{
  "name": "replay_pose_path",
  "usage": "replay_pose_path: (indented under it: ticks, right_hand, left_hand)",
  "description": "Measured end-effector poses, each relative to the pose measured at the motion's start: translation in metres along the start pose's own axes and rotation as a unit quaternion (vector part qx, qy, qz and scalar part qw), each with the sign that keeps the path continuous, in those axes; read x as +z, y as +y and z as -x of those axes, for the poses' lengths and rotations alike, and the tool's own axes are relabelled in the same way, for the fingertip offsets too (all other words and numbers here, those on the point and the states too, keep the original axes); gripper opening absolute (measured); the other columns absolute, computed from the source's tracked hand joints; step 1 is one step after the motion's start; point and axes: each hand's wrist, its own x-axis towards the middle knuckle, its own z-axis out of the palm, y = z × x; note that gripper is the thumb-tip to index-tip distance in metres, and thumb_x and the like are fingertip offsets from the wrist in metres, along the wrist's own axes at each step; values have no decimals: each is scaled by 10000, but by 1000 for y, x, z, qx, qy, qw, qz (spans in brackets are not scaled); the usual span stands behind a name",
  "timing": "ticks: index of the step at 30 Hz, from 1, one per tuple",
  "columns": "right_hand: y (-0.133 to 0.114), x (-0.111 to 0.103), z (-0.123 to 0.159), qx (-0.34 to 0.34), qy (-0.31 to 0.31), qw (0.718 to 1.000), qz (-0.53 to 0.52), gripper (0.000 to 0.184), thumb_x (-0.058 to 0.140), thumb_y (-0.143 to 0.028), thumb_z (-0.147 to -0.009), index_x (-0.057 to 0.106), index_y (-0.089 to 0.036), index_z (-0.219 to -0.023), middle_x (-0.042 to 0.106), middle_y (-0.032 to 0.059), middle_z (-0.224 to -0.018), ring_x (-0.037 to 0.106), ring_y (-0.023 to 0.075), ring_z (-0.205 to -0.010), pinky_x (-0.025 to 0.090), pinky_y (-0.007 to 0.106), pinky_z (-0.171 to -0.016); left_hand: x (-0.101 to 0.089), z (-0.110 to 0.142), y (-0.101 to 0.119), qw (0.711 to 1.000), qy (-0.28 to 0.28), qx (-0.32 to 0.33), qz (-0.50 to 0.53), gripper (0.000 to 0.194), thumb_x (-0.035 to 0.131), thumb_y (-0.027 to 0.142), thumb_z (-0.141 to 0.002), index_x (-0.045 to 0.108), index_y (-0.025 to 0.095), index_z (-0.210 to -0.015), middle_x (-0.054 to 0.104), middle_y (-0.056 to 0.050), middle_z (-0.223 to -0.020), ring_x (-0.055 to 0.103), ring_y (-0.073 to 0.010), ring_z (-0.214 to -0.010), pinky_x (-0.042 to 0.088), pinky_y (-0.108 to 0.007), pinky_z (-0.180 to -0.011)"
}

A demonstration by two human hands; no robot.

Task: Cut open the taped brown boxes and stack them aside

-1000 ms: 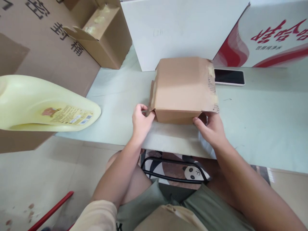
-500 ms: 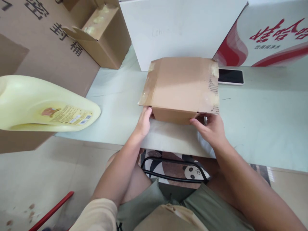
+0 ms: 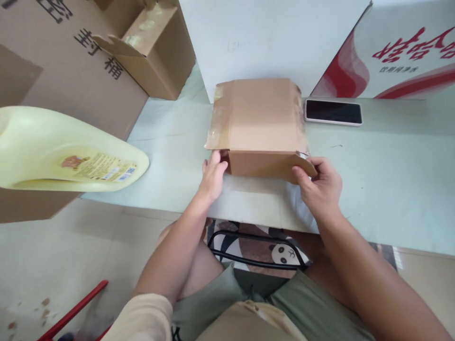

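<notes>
A brown cardboard box (image 3: 265,113) lies on the pale green tabletop, with bits of clear tape and torn patches along its left and right edge flaps. At its front left corner my left hand (image 3: 213,176) is closed on the edge, the fingertips partly hidden under the left flap. My right hand (image 3: 323,187) pinches a small flap at the front right corner, thumb in front and fingers behind. That flap is bent outward, towards me. What is inside the box cannot be seen.
A phone (image 3: 334,112) lies right of the box. Behind stand a white carton (image 3: 270,42) and a red-and-white carton (image 3: 401,57). At the left are a pale yellow bottle (image 3: 71,151), an opened brown box (image 3: 159,57) and a large printed carton (image 3: 117,99).
The right edge flap has folded down, so more of the phone shows. My right hand has moved slightly right, pulling the small front flap outward. My left hand has shifted a little at its corner.
</notes>
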Motion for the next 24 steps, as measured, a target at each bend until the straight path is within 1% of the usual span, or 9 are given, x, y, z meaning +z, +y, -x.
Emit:
replay_pose_path:
  ticks: [3,6,10,13,16,18,20,22,24]
  right_hand:
    - [-2,-1,-2,24,17,999,-14,273,667,-469,-771,538,-243,-853,602,15,-767,559,196,-697,483,353,-684]
    - [3,-1,-3,40,6,997,-58,290,634,-443,-806,530,-250,-996,625,40,-870,604,213,-759,498,358,-692]
    - [16,-2,-4,62,-37,994,-86,530,497,-483,-927,440,-272,-1409,692,110,-1037,701,284,-900,551,420,-730]
    - [23,-1,-6,47,-27,993,-105,534,448,-516,-982,481,-291,-1465,712,120,-1102,714,304,-971,571,447,-757]
    - [25,2,-9,32,21,984,-173,435,544,-528,-961,644,-297,-1316,720,91,-1188,702,300,-1097,579,471,-882]
    - [24,4,-11,33,64,973,-220,340,616,-499,-927,717,-301,-1185,729,58,-1207,688,280,-1147,552,475,-991]
    - [22,4,-13,48,100,959,-262,261,672,-453,-883,754,-304,-1081,746,35,-1138,695,257,-1088,549,455,-998]
    - [21,2,-16,68,115,945,-299,219,709,-412,-837,772,-296,-1012,747,25,-1015,695,231,-950,573,415,-897]
    - [19,-1,-17,84,106,933,-332,205,746,-381,-786,782,-280,-961,737,17,-929,674,201,-841,569,361,-789]
  left_hand:
    - [-2,3,2,1000,27,-11,-1,197,625,148,-785,696,244,-942,722,-49,-1133,524,-294,-1434,265,-440,-1312]
    - [-2,3,2,999,26,24,24,219,622,209,-789,705,249,-988,727,-49,-1086,602,-292,-1319,411,-404,-1214]
    - [-2,1,5,994,58,45,78,270,602,320,-783,697,247,-1025,724,-38,-926,716,-243,-976,572,-300,-830]
    - [-4,-1,8,992,41,-2,119,315,549,435,-793,673,245,-1011,681,-18,-724,629,-183,-559,459,-266,-481]
    - [-10,-4,8,990,18,-16,141,361,531,460,-787,675,257,-1048,629,20,-615,492,-136,-391,324,-238,-362]
    - [-14,-8,6,993,7,-7,120,310,553,385,-752,698,242,-985,615,29,-600,492,-120,-396,347,-225,-370]
    - [-18,-14,4,999,0,0,53,256,569,300,-723,716,219,-917,666,13,-662,579,-129,-489,479,-236,-473]
    - [-21,-19,1,997,-1,29,-64,274,611,263,-727,735,209,-965,770,-31,-881,725,-188,-767,613,-305,-738]
    - [-24,-23,-1,978,-11,81,-193,413,701,268,-724,730,203,-1130,777,-88,-1200,717,-276,-1150,576,-410,-1038]
